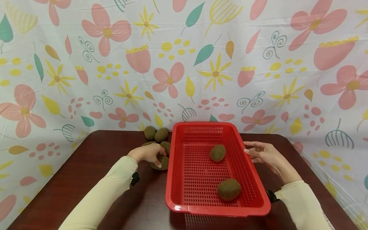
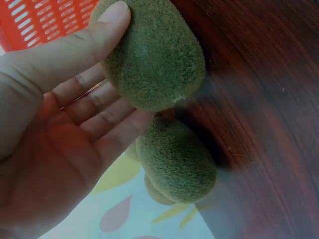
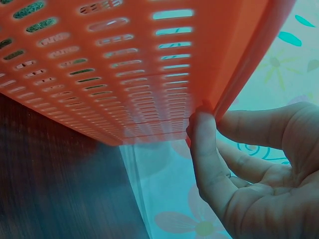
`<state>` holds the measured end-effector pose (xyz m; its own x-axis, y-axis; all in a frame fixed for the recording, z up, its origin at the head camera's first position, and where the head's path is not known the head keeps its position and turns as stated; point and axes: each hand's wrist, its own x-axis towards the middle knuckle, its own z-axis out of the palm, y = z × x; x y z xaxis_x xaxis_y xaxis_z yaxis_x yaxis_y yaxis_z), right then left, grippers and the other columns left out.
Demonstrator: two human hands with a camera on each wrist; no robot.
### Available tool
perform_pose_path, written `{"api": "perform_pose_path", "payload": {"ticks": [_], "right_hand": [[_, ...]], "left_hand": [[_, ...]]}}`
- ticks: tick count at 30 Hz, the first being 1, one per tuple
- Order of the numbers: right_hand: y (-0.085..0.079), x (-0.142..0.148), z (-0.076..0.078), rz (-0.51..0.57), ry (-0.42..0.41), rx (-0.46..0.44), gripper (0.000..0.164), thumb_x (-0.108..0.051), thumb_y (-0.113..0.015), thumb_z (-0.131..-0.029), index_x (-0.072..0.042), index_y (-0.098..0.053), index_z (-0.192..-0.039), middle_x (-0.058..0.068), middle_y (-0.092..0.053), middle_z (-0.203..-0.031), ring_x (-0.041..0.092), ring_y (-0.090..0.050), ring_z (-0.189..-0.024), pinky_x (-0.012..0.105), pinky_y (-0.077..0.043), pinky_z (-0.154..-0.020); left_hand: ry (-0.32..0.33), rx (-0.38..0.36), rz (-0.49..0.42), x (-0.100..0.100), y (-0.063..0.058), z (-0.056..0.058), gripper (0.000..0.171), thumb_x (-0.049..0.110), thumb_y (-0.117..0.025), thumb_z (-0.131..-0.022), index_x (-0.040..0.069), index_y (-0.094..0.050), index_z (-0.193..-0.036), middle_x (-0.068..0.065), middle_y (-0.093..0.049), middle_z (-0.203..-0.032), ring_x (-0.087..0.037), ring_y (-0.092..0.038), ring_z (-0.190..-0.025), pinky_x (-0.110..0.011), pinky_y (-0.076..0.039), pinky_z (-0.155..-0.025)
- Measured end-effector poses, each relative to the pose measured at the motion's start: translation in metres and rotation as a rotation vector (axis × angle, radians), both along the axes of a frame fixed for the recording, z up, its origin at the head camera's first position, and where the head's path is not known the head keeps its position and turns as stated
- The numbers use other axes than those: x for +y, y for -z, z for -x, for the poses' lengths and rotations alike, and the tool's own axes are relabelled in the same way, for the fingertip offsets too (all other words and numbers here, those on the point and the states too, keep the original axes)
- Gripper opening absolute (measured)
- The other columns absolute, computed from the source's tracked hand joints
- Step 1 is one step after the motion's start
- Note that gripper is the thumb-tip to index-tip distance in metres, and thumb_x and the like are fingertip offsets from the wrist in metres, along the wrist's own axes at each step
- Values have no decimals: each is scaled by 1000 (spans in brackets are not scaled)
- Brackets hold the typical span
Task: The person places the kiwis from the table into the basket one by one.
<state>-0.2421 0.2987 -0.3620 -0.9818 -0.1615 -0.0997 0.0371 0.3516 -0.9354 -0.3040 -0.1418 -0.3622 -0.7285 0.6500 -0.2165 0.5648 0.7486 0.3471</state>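
Observation:
My left hand (image 1: 149, 152) holds a brown fuzzy kiwi (image 1: 163, 163) just left of a red plastic basket (image 1: 218, 210). In the left wrist view the thumb lies on top of that kiwi (image 2: 159, 55), with the fingers behind it. Another kiwi (image 2: 177, 162) sits right below it there. My right hand (image 1: 267, 155) grips the basket's right rim, thumb and forefinger pinching the edge in the right wrist view. Inside the basket lie two kiwis, one toward the back (image 1: 218, 153) and one near the front right corner (image 1: 229, 189).
Several more kiwis (image 1: 161, 135) cluster behind the left hand, by the basket's back left corner. Everything stands on a dark wooden table (image 1: 95, 156). A floral cloth (image 1: 184, 73) hangs along the table's back and sides.

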Motion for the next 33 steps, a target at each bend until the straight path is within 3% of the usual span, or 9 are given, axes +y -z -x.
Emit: {"api": "perform_pose_path", "payload": {"ticks": [12, 19, 25, 29, 33], "right_hand": [[1, -1, 0, -18, 8, 6, 65, -24, -65, -94, 5, -36, -145, 7, -67, -101, 12, -67, -87, 33, -57, -75], [1, -1, 0, -16, 5, 9, 66, -24, -65, -93, 5, -36, -145, 7, -67, -101, 12, -67, -86, 33, -57, -75], [0, -1, 0, -2, 6, 7, 66, -22, -65, -93, 7, -36, -144, 6, -68, -99, 13, -67, -85, 35, -57, -76], [1, -1, 0, -2, 4, 12, 66, -23, -66, -93, 7, -36, -144, 7, -68, -98, 13, -67, -84, 35, -57, -76], [1, -1, -1, -4, 3, 11, 67, -23, -66, -93, 6, -36, -144, 7, -68, -100, 13, -67, -85, 35, -57, -76]], "left_hand": [[-44, -29, -46, -10, 1, 4, 41, 18, -84, -75, 1, -69, -109, -6, -68, -104, -18, -62, -90, -32, -52, -78], [-75, -56, -81, -15, -4, 5, 46, 20, -82, -78, -3, -67, -114, -13, -66, -111, -21, -63, -96, -37, -53, -83], [-113, -75, -104, -18, -10, 7, 44, 22, -81, -79, -3, -68, -112, -8, -69, -96, -13, -63, -79, -31, -54, -73], [-118, -98, -128, -20, -15, 7, 37, 22, -79, -81, -2, -70, -108, -4, -67, -76, -9, -54, -60, -25, -50, -62], [-119, -107, -151, -22, -19, 6, 34, 23, -79, -81, -1, -71, -105, -2, -64, -67, -7, -49, -53, -23, -46, -57]]}}
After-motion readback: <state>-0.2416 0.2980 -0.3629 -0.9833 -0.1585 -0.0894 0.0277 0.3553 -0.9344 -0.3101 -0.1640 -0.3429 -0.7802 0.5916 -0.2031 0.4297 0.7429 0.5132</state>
